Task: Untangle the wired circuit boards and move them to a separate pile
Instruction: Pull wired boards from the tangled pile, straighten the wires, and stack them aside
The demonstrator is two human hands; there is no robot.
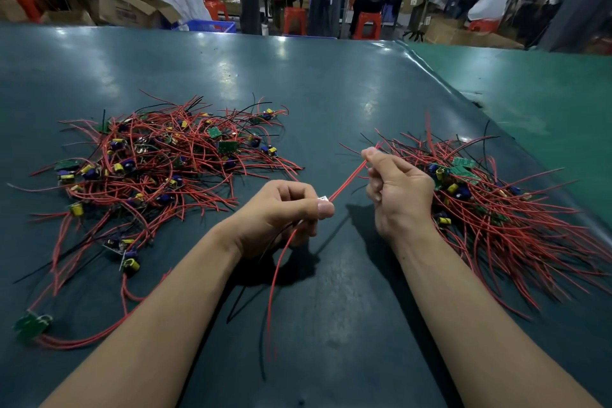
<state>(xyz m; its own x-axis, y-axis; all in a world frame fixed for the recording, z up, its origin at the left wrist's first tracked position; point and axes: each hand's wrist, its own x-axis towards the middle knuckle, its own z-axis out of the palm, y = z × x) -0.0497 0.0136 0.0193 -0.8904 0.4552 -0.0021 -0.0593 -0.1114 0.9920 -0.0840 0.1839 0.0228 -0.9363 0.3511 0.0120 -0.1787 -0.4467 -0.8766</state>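
One wired board has been lifted clear and is being straightened between the two hands above the dark teal bench [331, 103], between the piles. The left hand [284, 212] has its fingers curled, thumb and forefinger pinching a small white-edged circuit board [323, 199], most of which is hidden behind the thumb; red wires [276, 281] and a thin black wire trail from this hand down toward the near edge. The right hand [394, 189] is curled too, its fingertips pinching the far end of a taut red lead [347, 182] that runs from the board up and to the right. The tangled heap of red-wired green boards with yellow and blue components [155, 162] lies to the left, well apart from the hands, still large. The sorted pile of like boards with their wires fanned out [490, 205] lies on the right, just beyond the right hand. The step in hand looks like drawing out the leads of a freed piece. The next move likely calls for carrying it right, laying it on the sorted pile, letting the trailing wires follow without snagging.
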